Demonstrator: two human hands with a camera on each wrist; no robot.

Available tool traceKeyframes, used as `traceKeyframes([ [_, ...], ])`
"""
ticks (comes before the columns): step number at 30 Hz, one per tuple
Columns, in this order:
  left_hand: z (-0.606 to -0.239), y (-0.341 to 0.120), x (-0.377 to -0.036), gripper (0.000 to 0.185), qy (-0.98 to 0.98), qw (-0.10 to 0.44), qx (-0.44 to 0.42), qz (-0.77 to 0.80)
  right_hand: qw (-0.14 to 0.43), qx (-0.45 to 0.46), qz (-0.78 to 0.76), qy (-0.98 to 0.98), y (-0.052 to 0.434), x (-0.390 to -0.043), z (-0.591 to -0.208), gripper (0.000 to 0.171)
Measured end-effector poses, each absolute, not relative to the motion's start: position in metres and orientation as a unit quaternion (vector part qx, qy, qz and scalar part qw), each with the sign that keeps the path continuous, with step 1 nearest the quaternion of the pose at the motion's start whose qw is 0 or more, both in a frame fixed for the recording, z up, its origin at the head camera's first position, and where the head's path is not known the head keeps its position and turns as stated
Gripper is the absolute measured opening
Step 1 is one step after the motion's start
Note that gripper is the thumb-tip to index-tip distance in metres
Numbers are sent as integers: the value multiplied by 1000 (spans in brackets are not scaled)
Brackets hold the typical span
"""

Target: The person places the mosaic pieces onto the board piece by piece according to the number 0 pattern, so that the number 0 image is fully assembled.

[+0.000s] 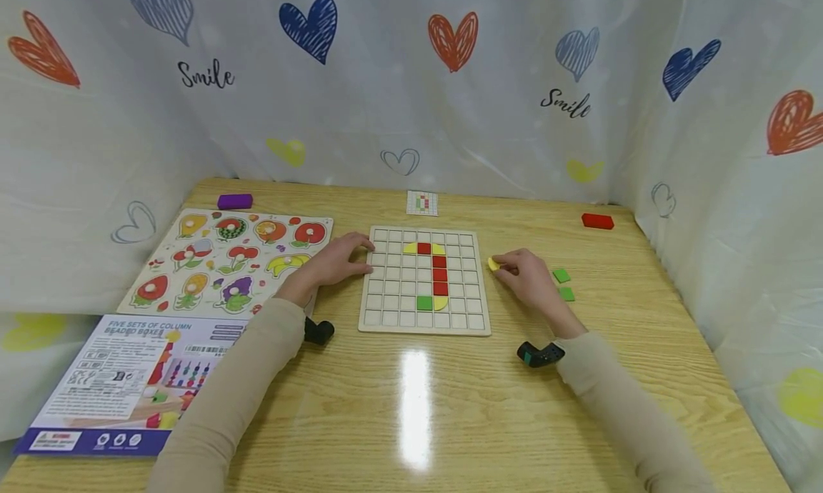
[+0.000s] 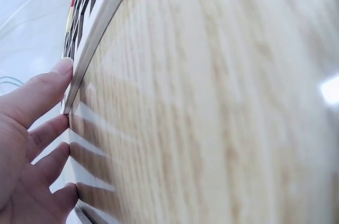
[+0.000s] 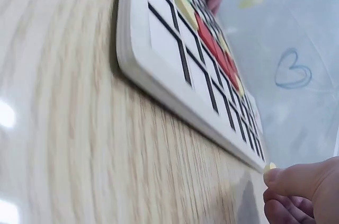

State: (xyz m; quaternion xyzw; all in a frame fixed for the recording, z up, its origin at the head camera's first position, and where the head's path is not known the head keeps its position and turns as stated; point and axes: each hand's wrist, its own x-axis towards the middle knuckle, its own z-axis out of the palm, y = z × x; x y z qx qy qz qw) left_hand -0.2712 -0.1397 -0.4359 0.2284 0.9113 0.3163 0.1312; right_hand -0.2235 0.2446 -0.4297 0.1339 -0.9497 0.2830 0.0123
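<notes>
Right hand: the right hand [image 1: 529,273] lies on the tabletop [image 1: 450,407] just off the right edge of the grid board [image 1: 424,325], fingers curled, pinching one yellow piece [image 1: 493,264] at the fingertips; the forearm in a beige sleeve runs back toward the near right corner.
Yellow piece: a small rounded tile, held low over the tabletop beside the board's right edge, apart from it.
Left hand: the left hand [image 1: 336,261] rests flat and relaxed against the board's left edge, fingers [image 2: 37,94] straight and touching the rim, gripping nothing.
Board: one white grid board at the tabletop's middle; seven tiles sit in it, three red in a column, one red above, two yellow beside that, one green and one yellow in a lower row.
Loose green tiles: two green squares [image 1: 564,284] just right of the right hand.
Blocks: one red block [image 1: 597,221] near the far right corner, one purple block [image 1: 234,201] near the far left corner.
Card: one small pattern card [image 1: 422,203] at the far edge.
Left side: one fruit puzzle [image 1: 225,261], and one printed box [image 1: 116,379] at the near left corner.
</notes>
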Motion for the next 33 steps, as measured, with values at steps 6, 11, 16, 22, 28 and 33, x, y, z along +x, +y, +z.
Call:
traceKeyframes([
  [6, -437, -140, -272, 44, 911, 129, 232, 314, -14, 193, 309, -931, 201, -210, -425, 28],
  [11, -437, -140, -273, 43, 911, 128, 235, 315, -52, 247, 318, -914, 166, -199, -425, 26],
  [16, -437, -140, -272, 43, 910, 129, 236, 316, -65, 283, 310, -905, 144, -191, -426, 26],
  [22, -437, -138, -273, 43, 911, 129, 233, 315, -66, 303, 292, -905, 133, -192, -429, 26],
  [28, -437, -138, -273, 43, 911, 130, 232, 316, -69, 305, 282, -907, 129, -194, -432, 26],
  [33, -438, -139, -273, 43, 912, 130, 230, 315, -63, 311, 275, -907, 126, -195, -433, 25],
])
